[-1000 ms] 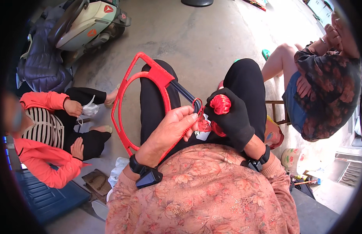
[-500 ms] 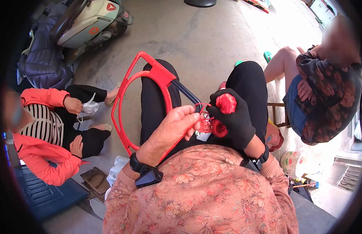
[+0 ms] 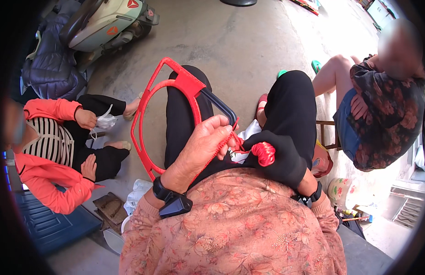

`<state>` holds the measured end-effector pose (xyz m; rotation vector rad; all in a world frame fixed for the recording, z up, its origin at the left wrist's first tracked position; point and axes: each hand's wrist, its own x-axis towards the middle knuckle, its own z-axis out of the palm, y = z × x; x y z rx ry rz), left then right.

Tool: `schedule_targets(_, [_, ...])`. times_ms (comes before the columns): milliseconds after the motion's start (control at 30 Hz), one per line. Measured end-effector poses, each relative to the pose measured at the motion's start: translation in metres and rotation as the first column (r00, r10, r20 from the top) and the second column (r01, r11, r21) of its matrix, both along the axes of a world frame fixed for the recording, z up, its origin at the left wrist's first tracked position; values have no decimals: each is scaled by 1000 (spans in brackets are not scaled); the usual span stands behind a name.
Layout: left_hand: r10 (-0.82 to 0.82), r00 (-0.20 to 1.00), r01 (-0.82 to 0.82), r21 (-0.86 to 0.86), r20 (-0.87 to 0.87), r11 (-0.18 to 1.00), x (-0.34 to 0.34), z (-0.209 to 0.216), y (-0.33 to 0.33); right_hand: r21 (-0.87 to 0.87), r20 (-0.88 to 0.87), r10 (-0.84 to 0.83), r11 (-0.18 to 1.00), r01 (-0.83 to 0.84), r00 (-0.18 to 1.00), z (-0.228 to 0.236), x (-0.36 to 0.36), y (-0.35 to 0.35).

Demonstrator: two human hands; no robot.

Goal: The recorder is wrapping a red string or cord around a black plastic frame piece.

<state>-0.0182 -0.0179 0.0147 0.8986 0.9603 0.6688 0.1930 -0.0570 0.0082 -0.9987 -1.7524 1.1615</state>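
Red-wrapped frame, one stretch bare dark tube, lying across the left thigh; gloved right hand, fingers closed around a cord bundle; left hand, fingers pinching the frame's corner; red strand, between hands: apt to slacken should that pinch slip.

Red cord half-hidden in right grip

The curved frame is bright red, its bar near-black; the cord bundle is glossy red. The glove and trousers are plain black. Coral flowers pattern the dusty-pink sweater. At left, a coral jacket borders a black-and-white striped top; at right, reddish blooms print a dark blouse. The floor is grey.
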Motion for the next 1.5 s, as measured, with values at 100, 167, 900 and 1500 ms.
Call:
schedule_targets(100, [-2,1000,3,-40,18,999,-1,0,1,8,4,-76,997,76,997,-9,1,7])
schedule_targets(167, [0,1000,1,-45,23,999,0,3,0,-235,-145,-262,946,224,954,-11,-3,11])
schedule_targets(900, [10,1000,-10,-14,-3,1000,0,-1,-1,-672,-308,-298,740,16,903,-4,-12,17])
schedule_targets(1500, [10,997,-9,16,-77,1000,-2,4,-3,-425,-257,-469,840,337,845,-11,-15,21])
